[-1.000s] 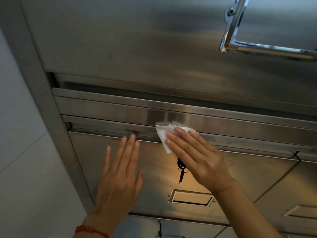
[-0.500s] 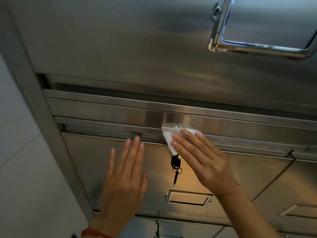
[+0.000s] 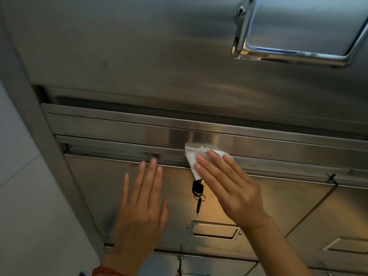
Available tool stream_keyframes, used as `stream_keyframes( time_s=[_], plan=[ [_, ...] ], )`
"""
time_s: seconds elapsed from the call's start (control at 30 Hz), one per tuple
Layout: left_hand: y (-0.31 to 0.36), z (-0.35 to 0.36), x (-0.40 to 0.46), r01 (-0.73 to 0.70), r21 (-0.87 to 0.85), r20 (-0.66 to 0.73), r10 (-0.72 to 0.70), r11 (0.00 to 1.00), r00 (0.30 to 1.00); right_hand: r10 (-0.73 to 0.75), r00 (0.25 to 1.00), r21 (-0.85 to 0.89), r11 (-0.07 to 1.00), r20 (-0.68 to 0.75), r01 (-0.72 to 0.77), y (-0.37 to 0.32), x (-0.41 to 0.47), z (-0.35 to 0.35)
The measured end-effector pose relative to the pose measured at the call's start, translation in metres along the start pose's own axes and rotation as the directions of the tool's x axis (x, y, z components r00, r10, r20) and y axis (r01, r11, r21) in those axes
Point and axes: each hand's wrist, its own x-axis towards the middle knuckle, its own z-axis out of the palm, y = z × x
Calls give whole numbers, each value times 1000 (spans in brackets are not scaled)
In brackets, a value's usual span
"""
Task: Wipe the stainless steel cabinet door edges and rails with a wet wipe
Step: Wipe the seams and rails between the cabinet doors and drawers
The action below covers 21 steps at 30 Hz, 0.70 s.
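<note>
2 bare hands lie flat against a stainless steel cabinet, seen from below through a head-worn camera. Straight, close-set fingers (image 3: 211, 166) of the right hand (image 3: 229, 188) press a crumpled white wet wipe (image 3: 194, 158) against the lower rail (image 3: 111, 146), just above the top edge of a cabinet door (image 3: 95, 176); the wipe's lower corner hangs down over that edge. The left hand (image 3: 141, 208) rests palm-down on the same door, just beside the right, its fingers straight and slightly spread, the fingertips reaching the door's top edge and holding nothing. A red braided bracelet (image 3: 107, 271) circles the left wrist at the bottom of the frame.

Between the 2 hands, a black-capped key (image 3: 197, 188) sits in the door's lock, with a ring and a 2nd key dangling beneath it. Below that, a recessed pull handle (image 3: 214, 231) is set into the door. A brighter, broader rail (image 3: 119, 128) runs above the wiped one, and a dark gap separates it from the large upper door (image 3: 139, 46), which carries a polished chrome recessed handle (image 3: 294, 32) at upper right. A pale tiled wall (image 3: 25, 196) borders the cabinet frame on the left.
</note>
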Motion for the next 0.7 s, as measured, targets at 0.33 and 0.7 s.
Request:
stream_keyframes(
  time_s=[0.33,0.7],
  plan=[
    [0,-2,1,1,5,-3,-1,1000,1000,25,1000,-4,1000,-19,-25,2,-6,-1],
    [1,-5,2,1,22,19,-1,1000,1000,48,998,-20,999,-32,-48,2,-10,-1]
  ],
)
